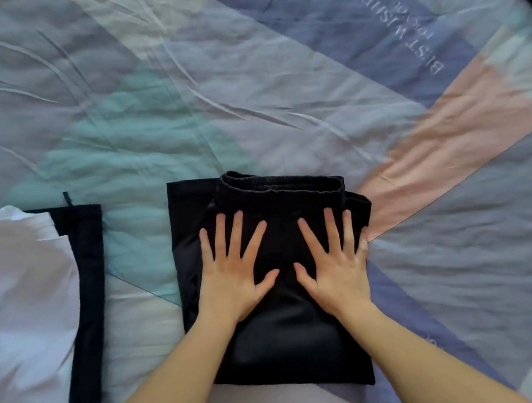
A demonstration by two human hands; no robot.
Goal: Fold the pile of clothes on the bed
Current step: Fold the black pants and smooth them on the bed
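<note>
- black pants [281,339] are folded into a neat block mid-bed, on the patchwork quilt [280,96], right in front of the person
- left hand [233,279] + right hand [336,269] both flat on top, fingers splayed, pressing, not gripping anything
- risk imo: the thick elastic waistband at the far end springs the layers apart once the pressure's off, or the block shears sideways bc the quilt's soft & wrinkly
- long axis runs near-to-far, waistband pointing away from the person, fold edge nearest
- white top [18,306] lies on a dark garment [85,300] off to the left, well apart
</note>
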